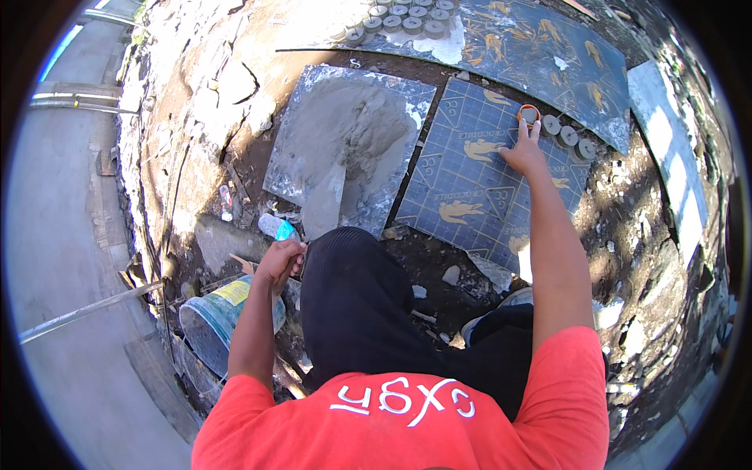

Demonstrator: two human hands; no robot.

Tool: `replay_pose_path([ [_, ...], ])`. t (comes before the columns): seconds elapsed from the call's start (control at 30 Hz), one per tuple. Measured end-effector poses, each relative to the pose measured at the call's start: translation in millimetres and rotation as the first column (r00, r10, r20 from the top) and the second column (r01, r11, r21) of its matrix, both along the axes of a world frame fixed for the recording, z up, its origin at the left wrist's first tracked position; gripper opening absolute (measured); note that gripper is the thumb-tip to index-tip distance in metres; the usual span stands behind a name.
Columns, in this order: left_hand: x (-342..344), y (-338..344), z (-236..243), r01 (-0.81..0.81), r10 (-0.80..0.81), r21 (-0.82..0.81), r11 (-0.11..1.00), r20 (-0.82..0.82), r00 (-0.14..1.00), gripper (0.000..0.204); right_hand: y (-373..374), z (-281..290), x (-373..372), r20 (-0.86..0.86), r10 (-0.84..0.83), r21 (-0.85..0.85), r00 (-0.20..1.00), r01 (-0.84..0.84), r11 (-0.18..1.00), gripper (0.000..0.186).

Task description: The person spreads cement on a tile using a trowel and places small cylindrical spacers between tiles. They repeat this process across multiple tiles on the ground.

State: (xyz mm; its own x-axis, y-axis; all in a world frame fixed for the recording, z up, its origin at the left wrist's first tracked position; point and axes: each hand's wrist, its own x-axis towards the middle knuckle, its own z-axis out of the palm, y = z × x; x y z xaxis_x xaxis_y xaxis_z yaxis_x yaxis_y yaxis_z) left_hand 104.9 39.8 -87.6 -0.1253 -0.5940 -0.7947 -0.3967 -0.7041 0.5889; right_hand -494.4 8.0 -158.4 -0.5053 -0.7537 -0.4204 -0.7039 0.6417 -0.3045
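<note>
My right hand reaches out over a dark printed board, its fingers on an orange ring mould filled with grey mortar. Beside the mould, a short row of round grey mortar discs runs along the board's edge. My left hand is closed next to my left knee; whatever it may hold is too small or hidden to make out. Just ahead of it, a flat mortar-coated blade rests at the near edge of a mortar pile. My knee covers the blade's near end.
The pile sits on a square board. Behind lies a larger board bearing many mortar discs. A tipped bucket and a plastic bottle are near my left arm. Another pale board leans at the right on rocky ground.
</note>
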Motion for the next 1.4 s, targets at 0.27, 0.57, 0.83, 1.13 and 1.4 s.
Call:
replay_pose_path([
  [0.27, -62.5, -49.5, 38.4, 0.211, -0.2, -0.177, 0.961, 0.08, 0.977, 0.017, 6.4, 8.1, -0.4, 0.022, -0.016, 0.016, 1.0, 0.016, 1.0, 0.105],
  [0.57, -239.3, -144.0, 27.8, 0.528, -0.521, -0.306, 0.792, 0.11, 0.846, 0.028, 7.9, 17.2, -1.6, 0.12, -0.072, 0.013, 0.99, 0.071, 0.997, 0.097],
  [0.83, -338.8, -176.7, 8.9, 0.86, -0.647, -0.452, 0.236, 0.587, 0.486, 0.039, 8.3, 14.2, -4.3, 0.175, -0.096, 0.009, 0.98, 0.096, 0.995, 0.099],
  [1.13, -374.1, -141.0, 19.0, 0.911, -0.349, -0.409, -0.051, 0.862, 0.367, 0.034, 9.6, 17.8, -4.3, 0.206, -0.126, -0.012, 0.97, 0.131, 0.991, 0.097],
  [1.4, -370.0, -147.7, 16.9, 0.863, -0.537, -0.473, 0.176, 0.688, 0.487, 0.039, 8.4, 25.1, -2.5, 0.238, -0.154, 0.009, 0.959, 0.157, 0.988, 0.097],
])
